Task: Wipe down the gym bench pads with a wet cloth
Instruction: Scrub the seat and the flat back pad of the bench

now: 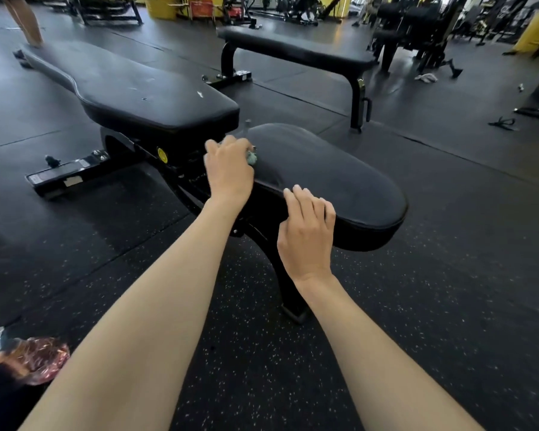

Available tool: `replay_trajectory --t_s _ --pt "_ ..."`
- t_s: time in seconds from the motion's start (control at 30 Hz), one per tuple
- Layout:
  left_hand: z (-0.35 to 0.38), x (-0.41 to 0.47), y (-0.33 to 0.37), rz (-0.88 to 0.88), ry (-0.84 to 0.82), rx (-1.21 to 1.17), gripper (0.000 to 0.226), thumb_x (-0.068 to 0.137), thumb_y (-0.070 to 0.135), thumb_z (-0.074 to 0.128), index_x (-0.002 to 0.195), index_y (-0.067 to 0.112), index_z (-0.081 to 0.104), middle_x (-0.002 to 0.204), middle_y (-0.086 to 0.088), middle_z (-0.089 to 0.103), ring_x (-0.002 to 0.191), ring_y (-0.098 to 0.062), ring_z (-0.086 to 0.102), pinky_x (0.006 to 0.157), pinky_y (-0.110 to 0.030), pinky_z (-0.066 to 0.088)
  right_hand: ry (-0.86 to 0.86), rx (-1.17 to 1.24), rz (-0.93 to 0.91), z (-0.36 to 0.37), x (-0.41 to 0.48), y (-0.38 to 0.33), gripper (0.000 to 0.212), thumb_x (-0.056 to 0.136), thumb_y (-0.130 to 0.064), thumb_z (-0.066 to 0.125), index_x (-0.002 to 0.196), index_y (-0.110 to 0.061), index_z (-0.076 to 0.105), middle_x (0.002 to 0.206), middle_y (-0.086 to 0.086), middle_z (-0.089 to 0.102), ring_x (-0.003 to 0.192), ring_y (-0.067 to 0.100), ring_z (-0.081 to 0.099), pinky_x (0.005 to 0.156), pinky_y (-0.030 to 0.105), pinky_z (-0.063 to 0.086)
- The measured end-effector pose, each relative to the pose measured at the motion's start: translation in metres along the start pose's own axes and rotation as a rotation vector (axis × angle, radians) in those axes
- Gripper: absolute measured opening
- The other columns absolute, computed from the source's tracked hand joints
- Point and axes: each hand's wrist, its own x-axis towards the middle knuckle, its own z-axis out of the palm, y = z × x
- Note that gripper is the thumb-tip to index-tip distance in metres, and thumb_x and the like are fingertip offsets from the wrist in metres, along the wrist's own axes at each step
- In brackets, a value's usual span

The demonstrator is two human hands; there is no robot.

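My left grip [229,172]: clenched round a teal cloth [251,158], bunched against the seat pad [339,169] beneath it. My right grip [305,231]: released, fingers resting on the pad's edge ahead.

a gym: padded benches [156,91], rubber floor [448,275], weight machines [417,29].

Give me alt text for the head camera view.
A person's left hand grips a small greenish cloth against a black gym bench seat pad; the right hand rests on the pad's near edge. The longer back pad lies beyond.
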Motion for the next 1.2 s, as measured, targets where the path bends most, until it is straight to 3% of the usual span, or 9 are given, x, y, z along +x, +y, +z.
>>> replay_trajectory --t_s 0.1,0.17,0.3,0.4,0.67,0.87,0.97,1.07,1.2 --pt "-0.006 -0.01 -0.014 -0.364 0.213 -0.142 0.041 0.085 -0.007 0.049 0.118 0.014 0.061 0.121 -0.009 0.053 0.109 -0.03 0.04 0.087 -0.035 0.04 -0.024 0.006 -0.025 -0.003 0.004 0.002 0.045 0.08 -0.006 0.041 0.12 -0.004 0.063 0.122 0.009 0.064 0.113 0.025 0.059 0.101 0.039 0.033" --pt "-0.003 -0.031 -0.017 -0.473 0.358 -0.264 0.04 0.085 -0.009 0.048 0.118 0.01 0.059 0.12 -0.012 0.051 0.109 -0.028 0.039 0.085 -0.03 0.04 -0.03 -0.001 -0.016 -0.003 0.006 0.002 0.046 0.079 -0.007 0.043 0.122 -0.004 0.062 0.119 0.009 0.064 0.109 0.025 0.059 0.1 0.038 0.033" --pt "0.024 -0.083 -0.002 -0.024 0.414 -0.431 0.035 0.083 -0.005 0.051 0.114 0.008 0.052 0.107 -0.017 0.048 0.097 -0.024 0.044 0.084 -0.023 0.04 -0.023 -0.046 0.031 0.002 0.005 -0.003 0.048 0.081 -0.009 0.043 0.126 -0.006 0.059 0.115 0.006 0.062 0.104 0.023 0.053 0.099 0.038 0.033" --pt "0.048 -0.099 0.004 0.234 0.378 -0.416 0.032 0.084 0.003 0.05 0.113 0.014 0.044 0.106 -0.007 0.04 0.093 -0.022 0.041 0.085 -0.025 0.041 0.028 -0.056 0.014 0.009 0.0 0.0 0.041 0.087 -0.007 0.045 0.127 -0.006 0.058 0.119 0.008 0.061 0.108 0.023 0.053 0.1 0.039 0.035" --pt "0.071 -0.082 -0.014 0.185 0.477 -0.386 0.05 0.077 -0.016 0.054 0.114 0.015 0.04 0.101 -0.004 0.031 0.088 -0.023 0.035 0.081 -0.036 0.045 0.12 -0.024 -0.016 0.019 -0.004 0.002 0.042 0.085 0.001 0.048 0.125 -0.004 0.06 0.119 0.01 0.062 0.111 0.023 0.049 0.102 0.04 0.035" --pt "0.061 -0.073 -0.013 -0.055 0.476 -0.469 0.05 0.075 -0.019 0.048 0.113 0.014 0.041 0.101 -0.024 0.047 0.092 -0.022 0.035 0.083 -0.025 0.038 0.097 -0.033 -0.031 0.015 -0.006 0.003 0.042 0.088 -0.005 0.047 0.128 -0.004 0.058 0.123 0.011 0.06 0.114 0.024 0.049 0.105 0.041 0.033" --pt "0.052 -0.07 -0.006 -0.247 0.493 -0.551 0.037 0.079 -0.015 0.044 0.112 0.002 0.05 0.105 -0.022 0.047 0.094 -0.023 0.039 0.079 -0.018 0.03 0.071 -0.028 -0.035 0.013 -0.006 0.004 0.042 0.089 -0.007 0.045 0.129 -0.004 0.057 0.125 0.011 0.06 0.116 0.023 0.048 0.106 0.041 0.033" --pt "0.044 -0.057 -0.015 -0.523 0.523 -0.652 0.031 0.088 -0.01 0.042 0.115 0.002 0.051 0.113 -0.015 0.047 0.102 -0.025 0.042 0.076 -0.015 0.027 0.059 -0.017 -0.021 0.011 -0.006 0.002 0.041 0.088 -0.007 0.045 0.127 -0.005 0.058 0.123 0.011 0.06 0.114 0.023 0.047 0.105 0.04 0.032" --pt "0.042 -0.053 -0.039 -0.546 0.461 -0.629 0.036 0.088 -0.011 0.042 0.118 0.006 0.051 0.116 -0.009 0.047 0.107 -0.024 0.043 0.082 -0.019 0.033 0.049 -0.011 -0.043 0.009 0.006 -0.005 0.041 0.086 -0.007 0.045 0.125 -0.005 0.059 0.122 0.012 0.059 0.114 0.024 0.046 0.103 0.039 0.031"
